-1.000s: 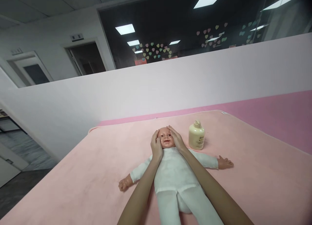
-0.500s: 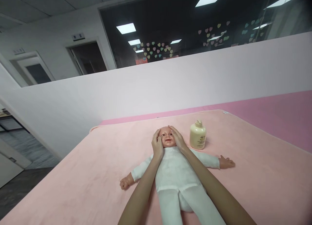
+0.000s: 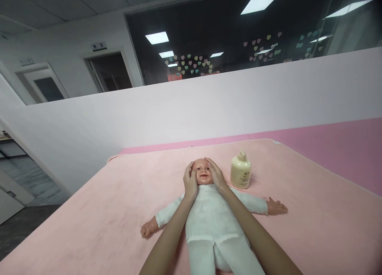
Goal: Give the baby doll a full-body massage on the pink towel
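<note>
A baby doll (image 3: 213, 211) in a white cloth body lies face up, arms spread, its head toward the far side. My left hand (image 3: 190, 180) cups the left side of the doll's head, fingers curved along the temple and cheek. On the opposite side my right hand (image 3: 217, 175) lies against the head, its fingertips near the top of the forehead. The head is held between both palms, with the face showing between them. A pale yellow pump bottle (image 3: 240, 172) stands upright to the right of my right hand, not touched.
A pink towel (image 3: 98, 211) covers the surface beneath the doll. Behind it runs a low white wall (image 3: 191, 112), with a pink strip (image 3: 337, 144) along its foot and dark glass (image 3: 221, 36) above.
The view has tilted slightly, so the doll and bottle sit a little lower and further left. Both hands stay on the doll's head, with hardly any shift against it.
</note>
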{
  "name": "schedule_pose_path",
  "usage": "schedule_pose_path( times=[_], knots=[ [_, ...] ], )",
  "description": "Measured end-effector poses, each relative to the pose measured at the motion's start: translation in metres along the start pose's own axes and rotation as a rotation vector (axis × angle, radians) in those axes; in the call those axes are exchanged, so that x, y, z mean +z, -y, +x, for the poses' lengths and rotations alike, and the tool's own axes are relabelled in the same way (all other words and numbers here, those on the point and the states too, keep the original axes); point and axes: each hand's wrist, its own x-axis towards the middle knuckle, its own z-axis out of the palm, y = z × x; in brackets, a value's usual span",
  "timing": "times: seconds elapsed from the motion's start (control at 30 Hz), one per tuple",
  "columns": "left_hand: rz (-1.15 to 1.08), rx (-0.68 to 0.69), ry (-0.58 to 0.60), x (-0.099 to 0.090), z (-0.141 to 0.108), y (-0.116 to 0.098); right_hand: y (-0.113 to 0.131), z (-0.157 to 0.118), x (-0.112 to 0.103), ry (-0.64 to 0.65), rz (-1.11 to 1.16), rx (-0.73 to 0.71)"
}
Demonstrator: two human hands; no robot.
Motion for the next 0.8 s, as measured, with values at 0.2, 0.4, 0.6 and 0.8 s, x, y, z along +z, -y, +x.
schedule_pose_path(
  times=[0.2, 0.4, 0.6, 0.8],
  knots=[
    [-0.008, -0.012, 0.012, 0.001, -0.001, 0.0, 0.001, -0.001, 0.001, -0.033, -0.008, -0.012],
    [-0.011, -0.009, 0.003, 0.001, -0.001, 0.002, -0.003, 0.001, -0.001, -0.025, -0.025, -0.03],
    [-0.002, 0.002, 0.015, 0.0, 0.0, 0.001, -0.006, 0.002, 0.0, -0.034, -0.021, -0.038],
    [0.011, 0.025, 0.023, -0.002, 0.001, 0.0, -0.015, 0.006, 0.0, -0.011, -0.004, -0.054]
  ],
)
